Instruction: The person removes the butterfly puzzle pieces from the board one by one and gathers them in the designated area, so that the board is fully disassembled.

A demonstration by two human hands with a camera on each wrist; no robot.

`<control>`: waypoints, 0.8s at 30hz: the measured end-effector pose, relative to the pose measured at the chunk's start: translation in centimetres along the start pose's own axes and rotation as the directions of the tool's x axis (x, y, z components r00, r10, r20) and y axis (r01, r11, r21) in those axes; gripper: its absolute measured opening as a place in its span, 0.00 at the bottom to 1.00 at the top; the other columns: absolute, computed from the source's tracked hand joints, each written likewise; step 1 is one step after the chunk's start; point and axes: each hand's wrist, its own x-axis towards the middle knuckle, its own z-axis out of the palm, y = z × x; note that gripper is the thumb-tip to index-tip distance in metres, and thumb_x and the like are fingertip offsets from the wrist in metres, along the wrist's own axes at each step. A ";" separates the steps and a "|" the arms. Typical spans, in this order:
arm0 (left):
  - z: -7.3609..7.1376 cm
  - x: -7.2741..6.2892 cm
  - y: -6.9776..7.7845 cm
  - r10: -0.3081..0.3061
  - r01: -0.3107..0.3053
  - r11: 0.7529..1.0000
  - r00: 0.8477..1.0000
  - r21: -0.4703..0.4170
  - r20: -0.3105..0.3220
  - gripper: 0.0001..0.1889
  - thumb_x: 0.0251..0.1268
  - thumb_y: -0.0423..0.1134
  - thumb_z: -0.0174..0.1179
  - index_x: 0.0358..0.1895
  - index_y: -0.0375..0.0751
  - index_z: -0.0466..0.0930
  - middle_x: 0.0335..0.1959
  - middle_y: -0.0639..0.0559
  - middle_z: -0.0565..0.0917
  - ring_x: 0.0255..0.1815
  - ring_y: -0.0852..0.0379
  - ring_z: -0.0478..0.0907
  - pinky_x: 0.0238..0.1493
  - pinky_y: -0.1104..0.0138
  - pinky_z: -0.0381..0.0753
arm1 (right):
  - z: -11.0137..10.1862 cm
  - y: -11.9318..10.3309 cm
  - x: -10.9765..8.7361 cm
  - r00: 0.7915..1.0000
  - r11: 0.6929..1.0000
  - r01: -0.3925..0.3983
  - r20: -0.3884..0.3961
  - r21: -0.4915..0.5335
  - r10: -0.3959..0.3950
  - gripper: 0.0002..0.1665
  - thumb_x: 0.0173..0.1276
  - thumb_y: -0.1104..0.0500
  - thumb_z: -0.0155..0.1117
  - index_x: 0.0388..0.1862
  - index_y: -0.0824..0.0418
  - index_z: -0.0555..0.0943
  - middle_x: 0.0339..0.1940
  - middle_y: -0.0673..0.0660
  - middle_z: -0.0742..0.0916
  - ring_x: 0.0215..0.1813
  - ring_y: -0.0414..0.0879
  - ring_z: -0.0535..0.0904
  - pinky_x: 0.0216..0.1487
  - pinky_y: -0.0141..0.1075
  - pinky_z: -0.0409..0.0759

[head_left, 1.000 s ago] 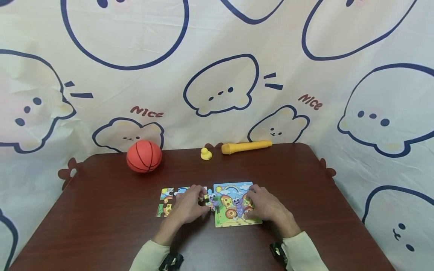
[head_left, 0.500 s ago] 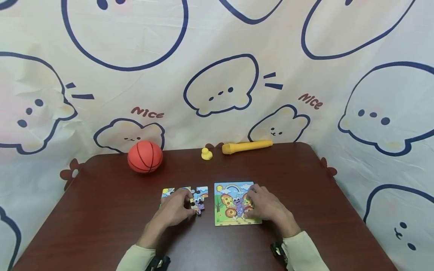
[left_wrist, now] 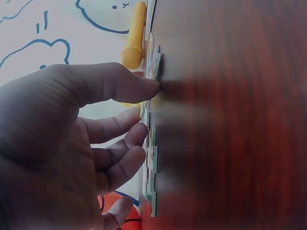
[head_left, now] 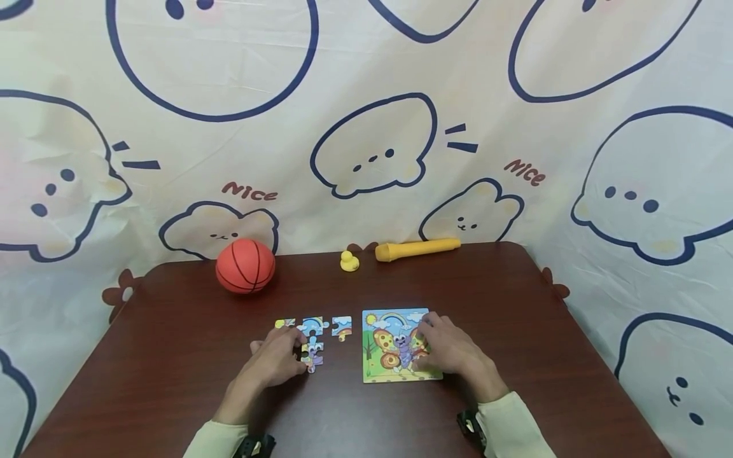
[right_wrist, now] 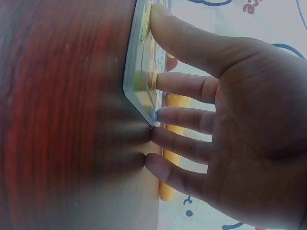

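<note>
Among the loose pieces left of the picture board, my left hand pinches a jigsaw piece with a purple butterfly face, thumb and index finger at its left side. A rainbow piece lies just above it, its lower edge right at the held piece. A corner piece lies apart to the right. Other pieces are mostly hidden under my left hand. My right hand rests its thumb and fingertips on the right part of the butterfly picture board; in the right wrist view its fingers are nearly straight.
On the back of the dark brown table are a red basketball, a yellow rubber duck and a yellow toy microphone. A cartoon-printed cloth hangs behind the table.
My left hand has moved left with the butterfly-face piece, from beside the board to below the rainbow piece. The corner piece now lies uncovered. My right hand has stayed on the board.
</note>
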 end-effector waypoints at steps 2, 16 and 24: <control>0.0 0.0 0.0 -0.004 0.004 1.000 1.000 -0.004 0.005 0.22 0.41 0.41 0.76 0.42 0.47 0.79 0.40 0.54 0.78 0.53 0.50 0.69 0.43 0.51 0.57 | 0.0 0.0 0.0 1.000 1.000 -0.001 0.001 0.002 0.001 0.34 0.46 0.43 0.79 0.49 0.56 0.80 0.58 0.54 0.76 0.54 0.49 0.70 0.52 0.45 0.75; 0.1 0.7 1.3 0.082 -0.089 0.991 0.994 -0.100 -0.077 0.26 0.52 0.41 0.69 0.56 0.48 0.73 0.44 0.51 0.77 0.48 0.54 0.70 0.50 0.51 0.64 | -0.1 -0.1 0.0 1.000 1.000 -0.001 0.026 -0.010 0.001 0.33 0.48 0.43 0.78 0.50 0.56 0.79 0.57 0.54 0.76 0.53 0.48 0.70 0.50 0.44 0.75; 1.2 1.1 3.9 0.147 -0.157 0.981 0.985 -0.113 -0.088 0.22 0.54 0.41 0.69 0.54 0.49 0.75 0.46 0.54 0.77 0.48 0.55 0.71 0.53 0.51 0.68 | -0.1 -0.1 0.0 0.999 1.000 -0.023 0.049 0.007 0.023 0.33 0.49 0.43 0.77 0.52 0.55 0.79 0.60 0.54 0.76 0.56 0.49 0.70 0.54 0.47 0.75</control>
